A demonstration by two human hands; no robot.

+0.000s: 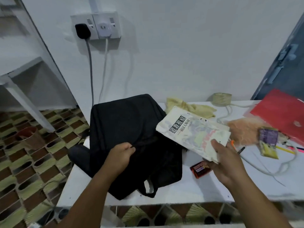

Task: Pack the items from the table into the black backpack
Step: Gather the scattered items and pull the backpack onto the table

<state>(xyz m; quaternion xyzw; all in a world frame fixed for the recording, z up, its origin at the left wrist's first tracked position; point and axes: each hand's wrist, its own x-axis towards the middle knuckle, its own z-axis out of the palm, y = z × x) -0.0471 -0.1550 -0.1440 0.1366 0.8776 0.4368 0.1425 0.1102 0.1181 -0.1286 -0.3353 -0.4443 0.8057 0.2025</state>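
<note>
The black backpack [131,139] lies flat on the white table [189,193], soft and slumped, with a strap loop at its near edge. Its long axis runs from the near table edge away toward the wall. The left hand [120,156] rests on its middle with fingers curled, pinching the dark fabric.

The right hand [225,163] holds a book [194,135] by its near right corner, thumb on the cover and fingers underneath. The book is pale, worn, with black printed characters and a faded coloured picture on the cover. It is tilted, and its long axis runs from the right hand up and left, so its far corner hangs over the backpack's right edge.

Just left of the right hand's palm, a dark red snack bar [199,169] lies on the table. Beyond the right hand lie pens [286,149], a purple and yellow packet [269,141], a peach fluffy thing [245,130], a red folder [279,112], a white cord [266,170], a yellow cloth [189,106] and a roll of twine [221,99].
</note>
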